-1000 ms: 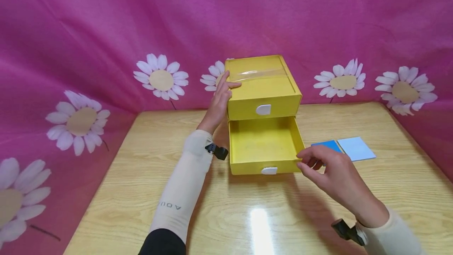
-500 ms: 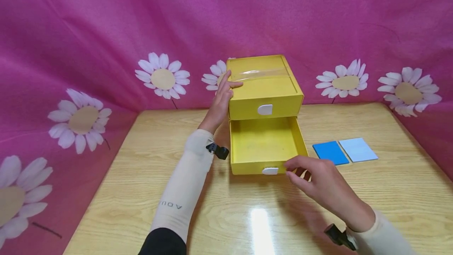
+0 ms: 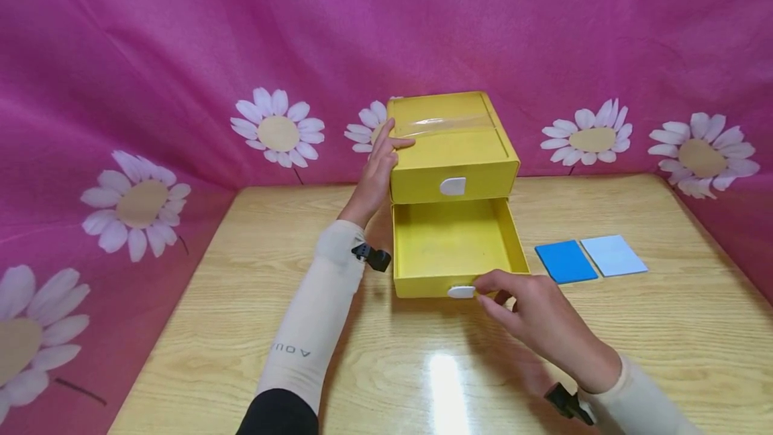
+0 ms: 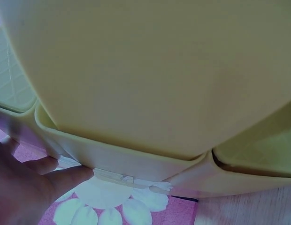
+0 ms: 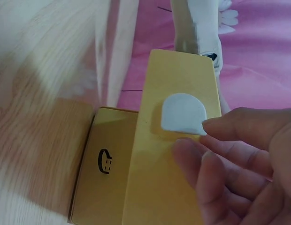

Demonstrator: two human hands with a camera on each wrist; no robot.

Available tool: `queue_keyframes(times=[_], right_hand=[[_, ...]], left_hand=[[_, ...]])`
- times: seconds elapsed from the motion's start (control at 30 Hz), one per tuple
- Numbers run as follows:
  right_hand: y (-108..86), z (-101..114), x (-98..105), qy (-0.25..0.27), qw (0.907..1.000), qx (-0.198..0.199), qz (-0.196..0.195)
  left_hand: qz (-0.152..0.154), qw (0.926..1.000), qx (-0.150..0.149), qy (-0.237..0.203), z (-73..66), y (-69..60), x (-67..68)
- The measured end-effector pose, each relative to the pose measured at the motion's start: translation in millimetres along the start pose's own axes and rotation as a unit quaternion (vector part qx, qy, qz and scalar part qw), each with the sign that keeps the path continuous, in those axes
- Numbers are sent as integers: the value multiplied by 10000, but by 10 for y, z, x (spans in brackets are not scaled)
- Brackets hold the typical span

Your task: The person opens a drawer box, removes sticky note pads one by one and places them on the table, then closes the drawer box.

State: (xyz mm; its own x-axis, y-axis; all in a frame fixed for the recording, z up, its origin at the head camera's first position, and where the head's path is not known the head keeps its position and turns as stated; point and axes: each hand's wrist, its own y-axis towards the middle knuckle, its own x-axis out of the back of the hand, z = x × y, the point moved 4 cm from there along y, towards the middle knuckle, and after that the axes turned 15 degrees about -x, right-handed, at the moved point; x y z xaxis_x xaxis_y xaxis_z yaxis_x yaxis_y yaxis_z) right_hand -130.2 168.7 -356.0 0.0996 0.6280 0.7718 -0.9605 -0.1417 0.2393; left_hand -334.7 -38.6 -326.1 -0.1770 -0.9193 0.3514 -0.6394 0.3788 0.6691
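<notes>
A yellow two-drawer box (image 3: 449, 133) stands on the table with its lower drawer (image 3: 453, 240) pulled out and nothing inside it. My left hand (image 3: 377, 176) rests against the box's upper left side, one finger over its top edge. Up close in the left wrist view, the fingers of my left hand (image 4: 23, 183) lie along the yellow box (image 4: 136, 79). My right hand (image 3: 537, 311) is at the lower drawer's front. In the right wrist view a fingertip of my right hand (image 5: 248, 164) touches a corner of the white handle tab (image 5: 184, 112); its other fingers are loosely bent.
A dark blue square (image 3: 566, 262) and a light blue square (image 3: 614, 255) lie flat on the table, right of the box. Pink cloth (image 3: 447, 19) with daisies hangs behind and at both sides. Clear tape (image 3: 443, 125) crosses the box's top.
My right hand has moved left along the lower drawer's front, from its right corner to the white tab, uncovering the dark blue square. The left hand holds its place.
</notes>
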Motion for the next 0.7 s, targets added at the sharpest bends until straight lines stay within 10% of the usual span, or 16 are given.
queue_keyframes(times=[0.7], right_hand=[[7,47,-73,-395,9955,176,-849]], left_hand=[[-80,10000,-6,-56,-2,4,-5]])
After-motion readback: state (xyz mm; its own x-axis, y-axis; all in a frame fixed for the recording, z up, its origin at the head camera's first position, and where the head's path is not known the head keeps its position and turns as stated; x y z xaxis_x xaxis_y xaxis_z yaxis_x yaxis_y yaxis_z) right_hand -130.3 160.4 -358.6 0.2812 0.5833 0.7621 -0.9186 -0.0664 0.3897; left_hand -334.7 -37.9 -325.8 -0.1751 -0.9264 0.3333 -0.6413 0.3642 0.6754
